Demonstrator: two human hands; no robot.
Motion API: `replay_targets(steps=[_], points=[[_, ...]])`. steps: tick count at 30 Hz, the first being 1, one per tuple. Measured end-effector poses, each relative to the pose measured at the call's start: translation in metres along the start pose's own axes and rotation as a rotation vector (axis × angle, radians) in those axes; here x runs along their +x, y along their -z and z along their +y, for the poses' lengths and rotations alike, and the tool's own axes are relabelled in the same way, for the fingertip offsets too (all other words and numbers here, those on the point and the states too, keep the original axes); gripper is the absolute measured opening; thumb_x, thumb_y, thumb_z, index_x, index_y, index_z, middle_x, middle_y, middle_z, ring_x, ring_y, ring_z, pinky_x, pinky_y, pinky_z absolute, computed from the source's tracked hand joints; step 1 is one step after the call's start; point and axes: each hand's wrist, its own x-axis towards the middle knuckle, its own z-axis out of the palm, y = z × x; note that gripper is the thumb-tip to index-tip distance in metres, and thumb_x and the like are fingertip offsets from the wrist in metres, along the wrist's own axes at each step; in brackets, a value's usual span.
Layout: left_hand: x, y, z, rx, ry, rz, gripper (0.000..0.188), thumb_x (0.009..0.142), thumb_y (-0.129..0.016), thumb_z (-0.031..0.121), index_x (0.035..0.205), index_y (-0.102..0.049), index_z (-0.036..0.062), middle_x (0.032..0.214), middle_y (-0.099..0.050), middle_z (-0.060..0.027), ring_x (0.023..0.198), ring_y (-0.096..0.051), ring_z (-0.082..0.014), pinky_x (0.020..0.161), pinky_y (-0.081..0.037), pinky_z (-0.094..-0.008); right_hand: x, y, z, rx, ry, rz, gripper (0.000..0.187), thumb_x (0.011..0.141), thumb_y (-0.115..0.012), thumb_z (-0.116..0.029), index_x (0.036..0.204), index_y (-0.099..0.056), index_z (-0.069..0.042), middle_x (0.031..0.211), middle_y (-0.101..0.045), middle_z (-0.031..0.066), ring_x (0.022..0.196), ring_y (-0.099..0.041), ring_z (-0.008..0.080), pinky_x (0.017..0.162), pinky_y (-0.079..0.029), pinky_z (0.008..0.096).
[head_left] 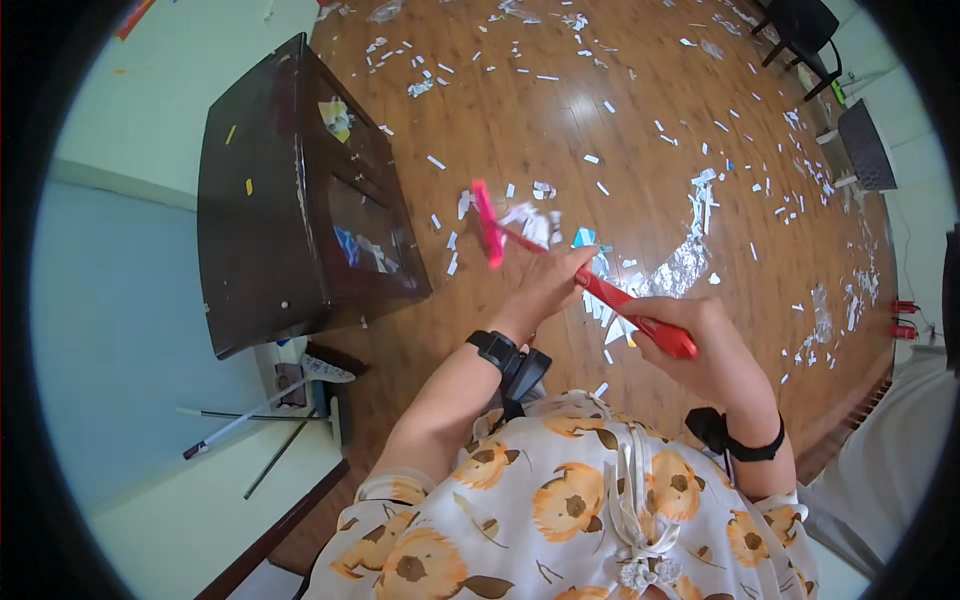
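Presently, taking twelve o'clock as straight ahead of the wearer, we find the red pole (pixel 606 292) held in front of the body, running from near the right side toward ten o'clock and ending in a pink head (pixel 487 222). The grip is closed on both sides: the left hand (pixel 548 285) is wrapped round the pole partway along, and the right hand (pixel 700 318) round its thick near end. Whether the pink head touches the floor (pixel 470 140) we cannot tell; it is blurred.

For sound handling, we judge that the pink head should be laid level, the left hand guiding and the right steering from the end. Strokes should be short and low, lest the paper scraps (pixel 610 106) scatter. The crumpled paper (pixel 530 228), just beside the pink head at eleven o'clock, is the handiest to meet first. The clear plastic film (pixel 682 268) at two o'clock may slide or cling; we advise slower strokes there.

As to obstructions, we note a dark cabinet (pixel 265 250) at ten o'clock; wide swings that way risk a knock. A black chair (pixel 803 35) stands well apart at one o'clock, a dark panel (pixel 868 145) is at two, and grey cloth (pixel 890 440) at four. Loose poles (pixel 250 415) are at eight o'clock. Black wrist straps (pixel 493 347) could snag.
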Motion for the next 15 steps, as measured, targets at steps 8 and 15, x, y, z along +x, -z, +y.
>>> replay_targets(steps=[8, 15], points=[[0.046, 0.047, -0.015, 0.213, 0.037, -0.251, 0.010, 0.076, -0.059, 0.008, 0.085, -0.057, 0.0110, 0.079, -0.063, -0.0147, 0.082, -0.061, -0.0365, 0.064, -0.045, -0.0459, 0.049, 0.011, 0.012, 0.405, -0.334, 0.107, 0.021, 0.083, -0.065, -0.002, 0.104, -0.064, 0.001, 0.074, -0.063, 0.0071, 0.063, -0.061, 0.0102, 0.056, -0.050, 0.0246], [0.064, 0.033, -0.079, -0.008, 0.061, -0.231, 0.021, 0.077, -0.058, 0.003, 0.097, -0.060, 0.0093, 0.075, -0.059, -0.0167, 0.074, -0.059, -0.0370, 0.060, -0.044, -0.0409, 0.113, 0.011, 0.033, 0.506, -0.372, 0.108, 0.022, 0.086, -0.063, -0.007, 0.106, -0.063, 0.002, 0.076, -0.064, 0.0071, 0.061, -0.064, 0.0118, 0.053, -0.051, 0.0244]])
